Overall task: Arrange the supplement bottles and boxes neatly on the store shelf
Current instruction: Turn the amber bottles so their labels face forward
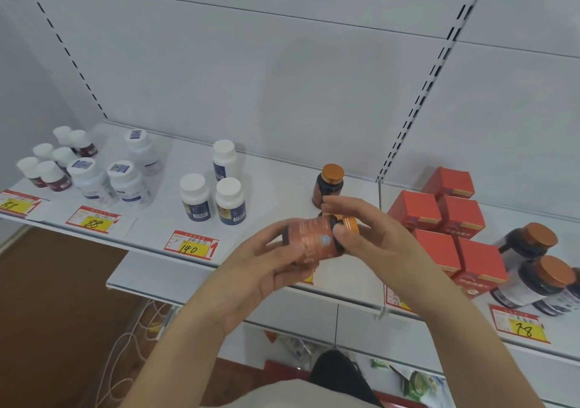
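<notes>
I hold a dark bottle with an orange label and orange cap sideways in front of the white shelf. My left hand grips its base end from below. My right hand grips its neck and cap end. Just behind my hands a matching orange-capped bottle stands upright on the shelf. Three white bottles with blue labels stand left of it. Several red boxes sit to the right, with dark orange-capped bottles beyond them.
More white-capped bottles fill the shelf's left end. Red and yellow price tags line the front edge. A lower shelf holds packets, white cables hang at lower left, and the brown floor shows on the left.
</notes>
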Demonstrator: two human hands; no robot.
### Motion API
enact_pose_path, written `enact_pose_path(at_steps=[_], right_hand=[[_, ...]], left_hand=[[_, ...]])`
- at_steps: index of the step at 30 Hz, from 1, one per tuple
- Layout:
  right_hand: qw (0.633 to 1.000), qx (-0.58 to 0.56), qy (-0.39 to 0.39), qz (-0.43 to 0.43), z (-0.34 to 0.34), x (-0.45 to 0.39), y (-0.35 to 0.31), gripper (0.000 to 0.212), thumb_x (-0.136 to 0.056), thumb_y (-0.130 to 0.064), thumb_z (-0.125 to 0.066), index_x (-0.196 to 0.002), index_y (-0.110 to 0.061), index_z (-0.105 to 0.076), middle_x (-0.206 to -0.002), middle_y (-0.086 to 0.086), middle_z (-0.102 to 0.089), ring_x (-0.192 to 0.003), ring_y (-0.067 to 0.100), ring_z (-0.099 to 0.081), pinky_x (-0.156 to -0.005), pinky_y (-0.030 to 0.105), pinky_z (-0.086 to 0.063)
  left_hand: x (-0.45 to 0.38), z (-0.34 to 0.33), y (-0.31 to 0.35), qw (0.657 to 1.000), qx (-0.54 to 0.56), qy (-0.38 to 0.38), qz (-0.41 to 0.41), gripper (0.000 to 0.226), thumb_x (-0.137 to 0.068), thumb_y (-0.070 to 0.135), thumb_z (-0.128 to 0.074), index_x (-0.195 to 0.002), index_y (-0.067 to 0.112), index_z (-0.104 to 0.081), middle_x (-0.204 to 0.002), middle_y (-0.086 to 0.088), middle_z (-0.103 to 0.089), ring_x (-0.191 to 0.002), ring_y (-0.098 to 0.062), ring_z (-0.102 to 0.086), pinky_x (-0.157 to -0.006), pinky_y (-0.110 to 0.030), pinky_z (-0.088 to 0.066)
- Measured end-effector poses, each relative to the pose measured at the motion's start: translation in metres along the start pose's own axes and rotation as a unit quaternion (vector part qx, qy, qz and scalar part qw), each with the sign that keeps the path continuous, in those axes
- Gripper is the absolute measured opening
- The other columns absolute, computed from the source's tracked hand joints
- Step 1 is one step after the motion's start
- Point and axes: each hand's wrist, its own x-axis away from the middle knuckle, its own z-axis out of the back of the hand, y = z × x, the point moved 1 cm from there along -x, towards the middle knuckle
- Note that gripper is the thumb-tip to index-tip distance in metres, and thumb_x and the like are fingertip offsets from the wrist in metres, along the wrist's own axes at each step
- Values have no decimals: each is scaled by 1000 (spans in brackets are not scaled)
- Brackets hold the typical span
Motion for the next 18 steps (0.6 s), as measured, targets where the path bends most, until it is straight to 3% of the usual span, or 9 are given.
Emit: enact_pose_path(at_steps=[3, 5, 9, 11, 14, 16, 18], right_hand=[[997, -53, 17, -59, -1, -4, 3, 38, -83, -40, -63, -117, -25, -68, -116, -2, -70, -101, 16, -72, -85, 27, -59], [999, -24, 9, -47, 2, -4, 4, 33, -84, -34, -68, -116, -26, -68, -116, -4, -70, -102, 14, -71, -85, 26, -59], [999, -6, -35, 8, 2, -3, 5, 39, -85, -7, -74, -118, -26, -67, -121, -7, -66, -118, 15, -62, -96, 31, -54], [998, -17, -54, 23, 1, -3, 5, 43, -86, 1, -72, -120, -24, -66, -123, -5, -64, -120, 20, -60, -99, 34, -52], [999, -31, -36, -4, 0, -5, 7, 39, -93, -7, -66, -123, -30, -64, -123, -8, -66, -118, 15, -62, -99, 32, -52], [996, -66, -1, -61, -5, -7, 13, 30, -98, -17, -58, -122, -33, -67, -122, -13, -67, -117, 10, -63, -101, 34, -52], [982, -147, 23, -116, -12, -9, 20, 28, -101, -18, -51, -117, -28, -72, -122, -3, -69, -115, 16, -66, -102, 41, -52]], left_hand=[[1, 3, 0, 995, -85, 37, -37, 54, -79, 14, -78, -124, 40, -64, -122, 3, -68, -112, -20, -67, -90, -31, -56], [1, 3, 1, 994, -89, 44, -39, 52, -82, 15, -76, -126, 41, -62, -124, 5, -68, -113, -19, -67, -93, -33, -55], [-6, 9, -3, 998, 61, -12, 5, 48, -91, 33, -66, -134, 12, -60, -131, -17, -64, -123, -32, -61, -107, -43, -48], [-8, 11, -4, 998, 61, -12, 18, 49, -92, 37, -65, -133, 10, -61, -130, -18, -65, -123, -30, -62, -107, -41, -48], [-7, 11, -2, 1000, 17, 17, -7, 51, -86, 36, -73, -132, 16, -61, -129, -13, -66, -120, -26, -64, -103, -41, -50], [-4, 8, 5, 993, -72, 80, -52, 59, -71, 41, -77, -128, 32, -64, -129, 1, -66, -119, -19, -64, -99, -37, -54], [1, 2, 15, 966, -185, 136, -121, 60, -66, 47, -78, -124, 44, -63, -124, 16, -66, -118, -11, -62, -95, -32, -56]])
